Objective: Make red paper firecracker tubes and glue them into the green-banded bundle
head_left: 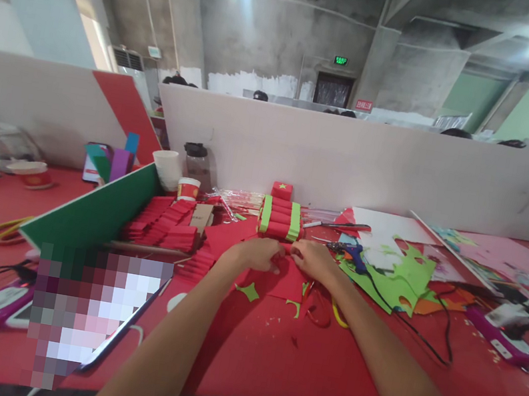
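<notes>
A red piece lay between the two hands, near the middle of the table, over a red sheet. The left hand had its fingers curled in and closed on the piece's left end. The right hand met it from the other side, fingers bent and closed on the right end; how firmly either gripped, I could not tell.

Just beyond the hands stood a bundle of red rolls with two light-green bands, and behind it a red block with a yellow star. A green scrap lay below the left hand. Red loop handles showed just below the right forearm, partly hidden.

To the right, a blue glue gun lay near a green sheet with cut-out holes, its black cord trailing over the table. A white sheet lay behind, and a purple power strip farther right.

To the left were stacked red strips, with a paper cup and a lidded bottle behind them. A green board leaned beside the strips. Nearer the person lay a screen, its display blurred. A white partition ran along the back.
</notes>
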Action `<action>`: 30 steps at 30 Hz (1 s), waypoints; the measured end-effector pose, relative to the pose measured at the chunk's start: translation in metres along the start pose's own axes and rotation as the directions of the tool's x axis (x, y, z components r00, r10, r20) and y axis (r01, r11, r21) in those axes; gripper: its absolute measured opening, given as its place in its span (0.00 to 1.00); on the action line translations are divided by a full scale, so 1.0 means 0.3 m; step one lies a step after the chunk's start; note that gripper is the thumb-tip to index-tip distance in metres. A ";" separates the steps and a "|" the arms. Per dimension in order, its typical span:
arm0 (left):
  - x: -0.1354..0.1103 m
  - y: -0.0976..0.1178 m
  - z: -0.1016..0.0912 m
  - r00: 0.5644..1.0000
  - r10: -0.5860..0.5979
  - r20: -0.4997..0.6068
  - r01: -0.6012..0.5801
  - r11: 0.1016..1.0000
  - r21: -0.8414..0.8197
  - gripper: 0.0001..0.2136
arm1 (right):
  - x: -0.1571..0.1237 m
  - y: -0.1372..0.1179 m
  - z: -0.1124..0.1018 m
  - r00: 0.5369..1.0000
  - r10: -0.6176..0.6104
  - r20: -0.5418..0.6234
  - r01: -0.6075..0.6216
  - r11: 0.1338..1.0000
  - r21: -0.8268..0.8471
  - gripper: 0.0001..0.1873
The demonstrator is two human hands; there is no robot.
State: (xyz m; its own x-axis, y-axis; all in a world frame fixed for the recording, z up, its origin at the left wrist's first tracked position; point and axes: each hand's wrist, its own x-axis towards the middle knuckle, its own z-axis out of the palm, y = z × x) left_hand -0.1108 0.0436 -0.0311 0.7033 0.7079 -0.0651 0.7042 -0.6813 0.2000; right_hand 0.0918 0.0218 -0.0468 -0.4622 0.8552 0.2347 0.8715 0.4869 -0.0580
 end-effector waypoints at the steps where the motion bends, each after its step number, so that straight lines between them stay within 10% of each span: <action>1: 0.003 -0.001 0.004 1.000 0.008 0.004 -0.008 1.000 0.002 0.18 | -0.001 0.002 -0.006 1.000 -0.002 -0.006 0.002 1.000 0.001 0.07; 19: 0.031 -0.015 0.039 0.997 0.057 0.046 -0.053 0.995 -0.080 0.07 | -0.006 0.018 0.001 0.998 -0.057 0.015 0.055 0.989 0.136 0.03; 30: 0.024 -0.010 0.030 0.999 0.011 0.052 -0.005 0.994 -0.110 0.13 | 0.002 0.019 -0.012 0.992 0.118 -0.046 -0.117 0.993 0.017 0.06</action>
State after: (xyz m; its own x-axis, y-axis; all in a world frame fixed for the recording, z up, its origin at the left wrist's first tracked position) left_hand -0.1072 0.0491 -0.0411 0.7151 0.6897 -0.1139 0.6856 -0.6604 0.3063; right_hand 0.0973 0.0244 -0.0436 -0.3480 0.8976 0.2705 0.9169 0.3860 -0.1012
